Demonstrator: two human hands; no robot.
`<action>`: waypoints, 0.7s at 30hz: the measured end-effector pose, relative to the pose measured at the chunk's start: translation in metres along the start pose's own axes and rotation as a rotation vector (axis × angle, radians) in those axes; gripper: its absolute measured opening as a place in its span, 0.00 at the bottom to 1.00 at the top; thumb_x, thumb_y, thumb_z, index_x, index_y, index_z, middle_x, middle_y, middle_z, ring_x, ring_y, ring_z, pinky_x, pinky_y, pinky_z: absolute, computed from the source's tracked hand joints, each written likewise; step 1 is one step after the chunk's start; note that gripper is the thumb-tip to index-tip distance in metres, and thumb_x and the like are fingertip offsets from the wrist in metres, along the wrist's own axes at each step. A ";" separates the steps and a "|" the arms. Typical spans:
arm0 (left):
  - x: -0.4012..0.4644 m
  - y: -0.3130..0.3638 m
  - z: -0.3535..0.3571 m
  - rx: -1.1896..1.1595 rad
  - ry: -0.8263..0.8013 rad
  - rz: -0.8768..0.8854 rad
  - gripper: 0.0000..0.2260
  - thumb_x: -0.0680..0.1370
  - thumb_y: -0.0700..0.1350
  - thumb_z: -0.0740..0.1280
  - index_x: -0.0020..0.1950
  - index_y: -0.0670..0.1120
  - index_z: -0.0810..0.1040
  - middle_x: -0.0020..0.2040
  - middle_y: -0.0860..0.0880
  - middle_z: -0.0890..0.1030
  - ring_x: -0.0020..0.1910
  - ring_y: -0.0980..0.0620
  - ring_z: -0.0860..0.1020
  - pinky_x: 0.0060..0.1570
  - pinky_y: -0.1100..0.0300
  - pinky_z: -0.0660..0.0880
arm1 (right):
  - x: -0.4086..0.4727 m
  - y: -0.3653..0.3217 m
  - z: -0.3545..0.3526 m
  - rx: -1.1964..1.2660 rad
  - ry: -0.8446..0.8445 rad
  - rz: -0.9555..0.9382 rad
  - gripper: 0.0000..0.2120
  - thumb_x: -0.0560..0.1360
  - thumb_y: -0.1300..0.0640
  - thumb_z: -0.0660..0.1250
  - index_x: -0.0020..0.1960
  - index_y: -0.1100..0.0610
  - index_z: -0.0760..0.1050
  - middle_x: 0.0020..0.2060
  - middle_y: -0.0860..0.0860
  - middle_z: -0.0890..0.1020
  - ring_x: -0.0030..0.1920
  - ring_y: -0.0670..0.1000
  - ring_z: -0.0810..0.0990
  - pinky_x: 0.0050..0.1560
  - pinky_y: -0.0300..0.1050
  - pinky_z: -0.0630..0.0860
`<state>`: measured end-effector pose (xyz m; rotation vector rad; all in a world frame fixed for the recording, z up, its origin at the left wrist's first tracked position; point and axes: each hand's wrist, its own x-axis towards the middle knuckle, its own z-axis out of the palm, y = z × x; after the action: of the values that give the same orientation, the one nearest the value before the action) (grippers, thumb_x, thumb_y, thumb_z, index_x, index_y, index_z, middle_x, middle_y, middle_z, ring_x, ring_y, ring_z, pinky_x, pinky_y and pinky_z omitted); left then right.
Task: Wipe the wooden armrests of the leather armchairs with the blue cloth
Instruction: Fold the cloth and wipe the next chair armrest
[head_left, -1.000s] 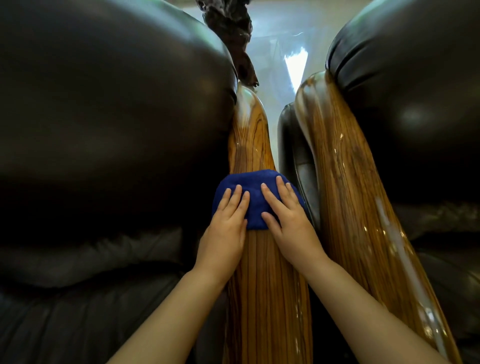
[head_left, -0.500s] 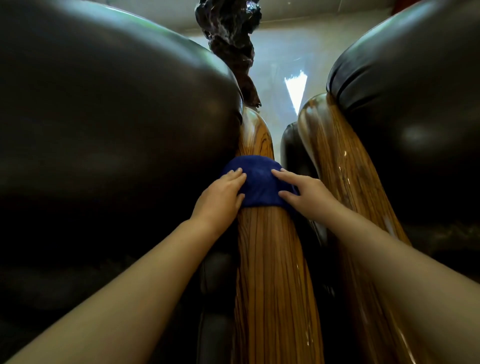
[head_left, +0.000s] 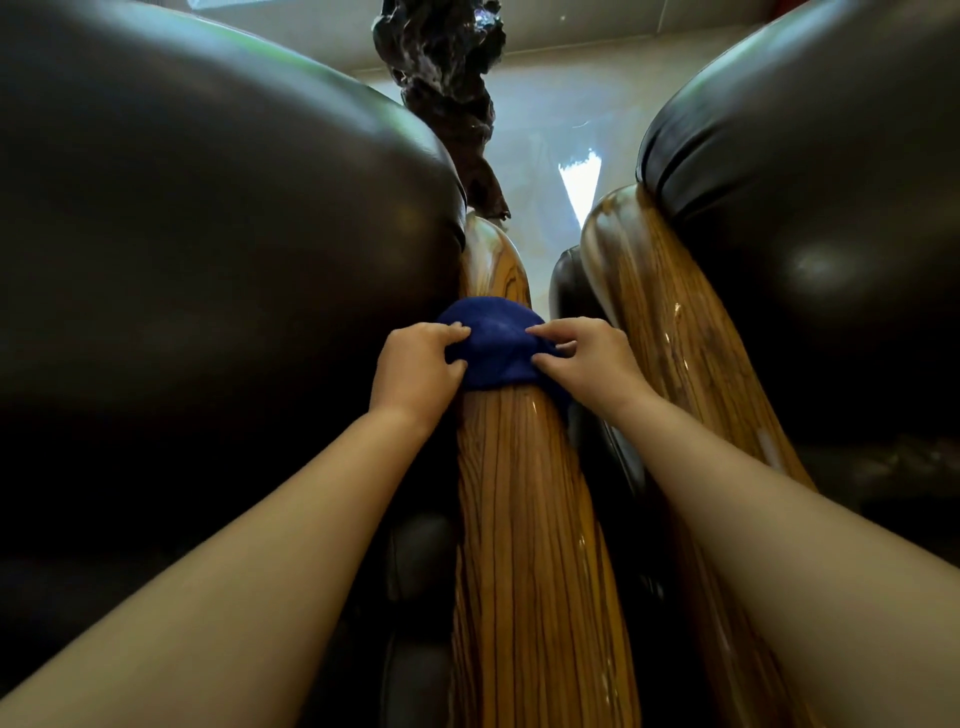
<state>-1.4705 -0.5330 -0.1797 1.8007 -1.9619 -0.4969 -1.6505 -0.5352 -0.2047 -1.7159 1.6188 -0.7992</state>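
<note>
- Cloth (head_left: 491, 349), blue, draped over left chair's wooden armrest (head_left: 524, 519), now farther up toward its rounded end.
- Left hand (head_left: 415, 366) and right hand (head_left: 587, 358) pinching cloth edges, fingers curled.
- Second armrest (head_left: 675, 338) probably unwiped.

The glossy wooden armrest (head_left: 524, 519) running away from me between my arms carries the blue cloth (head_left: 491, 345), draped over its rounded top. My left hand (head_left: 415, 364) presses the cloth's left edge and my right hand (head_left: 582, 358) its right edge. Just right of my right hand runs a second wooden armrest (head_left: 670, 332), bare.
</note>
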 end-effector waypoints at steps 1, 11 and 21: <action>-0.005 0.000 -0.001 0.000 0.011 0.009 0.16 0.73 0.38 0.67 0.61 0.45 0.76 0.61 0.44 0.79 0.61 0.48 0.75 0.64 0.57 0.68 | -0.005 -0.001 0.001 -0.015 0.017 -0.013 0.15 0.72 0.60 0.68 0.58 0.55 0.76 0.55 0.54 0.81 0.54 0.51 0.78 0.57 0.48 0.76; -0.027 0.006 -0.055 -0.241 -0.374 -0.216 0.07 0.68 0.40 0.73 0.41 0.51 0.81 0.41 0.53 0.82 0.42 0.57 0.79 0.38 0.65 0.75 | -0.029 -0.029 -0.045 -0.153 -0.246 -0.046 0.08 0.69 0.58 0.71 0.48 0.53 0.79 0.44 0.48 0.81 0.45 0.45 0.78 0.42 0.33 0.72; -0.054 0.062 -0.118 -0.351 -0.379 -0.205 0.06 0.67 0.37 0.73 0.42 0.45 0.81 0.39 0.50 0.82 0.39 0.56 0.80 0.30 0.70 0.73 | -0.073 -0.093 -0.113 -0.133 -0.271 -0.061 0.07 0.69 0.59 0.72 0.47 0.55 0.80 0.42 0.50 0.83 0.45 0.47 0.81 0.47 0.42 0.78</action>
<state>-1.4565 -0.4710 -0.0509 1.7783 -1.7729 -1.2452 -1.6872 -0.4640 -0.0624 -1.8836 1.4681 -0.4703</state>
